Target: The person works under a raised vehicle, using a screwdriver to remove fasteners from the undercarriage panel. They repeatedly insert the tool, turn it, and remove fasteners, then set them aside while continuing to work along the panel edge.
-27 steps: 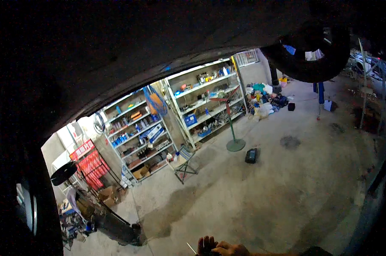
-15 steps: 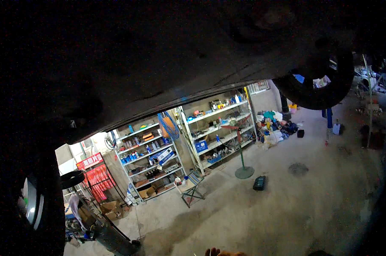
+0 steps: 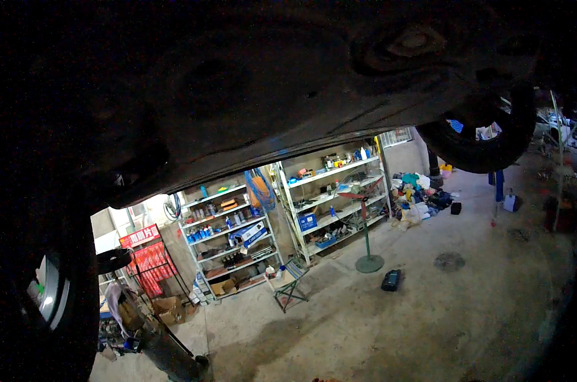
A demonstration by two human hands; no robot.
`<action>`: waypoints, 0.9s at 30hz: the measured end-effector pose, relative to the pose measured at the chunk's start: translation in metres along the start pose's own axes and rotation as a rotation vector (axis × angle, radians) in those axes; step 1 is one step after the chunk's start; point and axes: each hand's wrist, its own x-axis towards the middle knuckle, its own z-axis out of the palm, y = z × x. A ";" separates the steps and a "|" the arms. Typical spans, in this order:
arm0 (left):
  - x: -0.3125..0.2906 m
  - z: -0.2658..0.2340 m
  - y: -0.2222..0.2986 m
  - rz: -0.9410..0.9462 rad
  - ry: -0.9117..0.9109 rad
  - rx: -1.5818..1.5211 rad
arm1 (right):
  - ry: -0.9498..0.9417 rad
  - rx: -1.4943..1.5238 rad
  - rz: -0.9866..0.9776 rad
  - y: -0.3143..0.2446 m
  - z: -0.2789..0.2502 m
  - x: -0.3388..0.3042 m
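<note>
The dark underside of a raised vehicle (image 3: 256, 108) fills the upper part of the head view. One wheel (image 3: 486, 156) hangs at the upper right, and another with a pale rim (image 3: 57, 299) is at the left edge. Neither of my hands can be made out. Only a tiny reddish sliver shows at the bottom edge, too small to tell what it is. Anything my hands hold or touch is hidden.
Two loaded shelf racks (image 3: 237, 258) (image 3: 340, 191) line the wall. On the floor are a folding stool (image 3: 288, 280), a stand with a round green base (image 3: 368, 263), a dark case (image 3: 391, 280) and a cloth pile (image 3: 422, 197). A grey cylinder (image 3: 167, 353) stands lower left.
Fingers that showed at the bottom edge have dropped almost wholly out of sight. The view has shifted slightly, so the racks and floor things sit a little lower and further right.
</note>
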 end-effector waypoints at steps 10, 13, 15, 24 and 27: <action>0.073 -0.035 -0.016 0.052 -0.104 -0.831 | 0.149 0.089 -0.218 -0.007 -0.044 0.029; 0.064 -0.057 0.136 0.321 0.044 -0.604 | -0.021 -0.040 -0.368 -0.047 -0.109 0.071; 0.056 -0.068 0.220 0.706 0.202 -0.281 | 0.013 0.009 -0.297 -0.083 -0.135 0.087; 0.073 -0.067 0.432 1.426 0.678 0.161 | 0.292 -0.740 -0.718 -0.168 -0.203 0.191; 0.075 -0.089 0.443 1.549 0.753 0.383 | 0.301 -0.770 -0.921 -0.192 -0.204 0.221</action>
